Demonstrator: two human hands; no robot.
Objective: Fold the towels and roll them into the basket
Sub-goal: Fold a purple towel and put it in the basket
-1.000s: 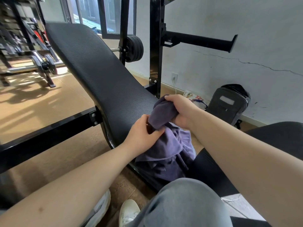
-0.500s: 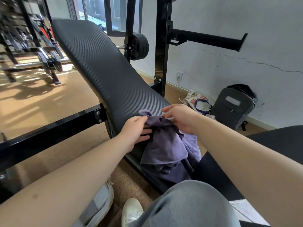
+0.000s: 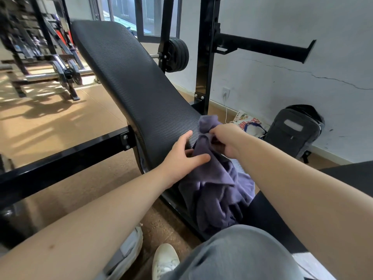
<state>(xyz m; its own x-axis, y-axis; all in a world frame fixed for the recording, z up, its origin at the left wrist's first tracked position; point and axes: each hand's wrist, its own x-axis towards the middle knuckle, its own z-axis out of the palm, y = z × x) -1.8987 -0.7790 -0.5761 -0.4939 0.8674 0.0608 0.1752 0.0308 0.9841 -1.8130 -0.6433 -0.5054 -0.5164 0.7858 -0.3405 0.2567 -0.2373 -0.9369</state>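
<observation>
Half a second ago both hands lay on the towel (image 3: pixel 218 188) at the low end of the desk (image 3: pixel 131 81); now the left hand (image 3: pixel 181 158) has let go and spread out, its fingers (image 3: pixel 184 138) straight and apart, the thumb touching the cloth and the forefinger lying against the low edge of the desk. The right hand (image 3: pixel 226 141) has shifted its grip; its fingers (image 3: pixel 214 131) are curled tight and pinch a bunched end of the towel, holding it up just above the low end of the desk. My reading is that the person is hunting for a corner or an edge to shake the cloth open; folding proper has not begun, and rolling is further off. No basket is in view.

The towel is a dull purple, soft and thin-looking; it is crumpled, not flat. One end stands up as a knot in the right hand's pinch; the rest hangs down off the low end of the desk in loose, overlapping folds, near the person's grey-clad knee (image 3: pixel 232 253). No clean edge or corner shows; it will likely need to be spread over the desk before any fold holds.
</observation>
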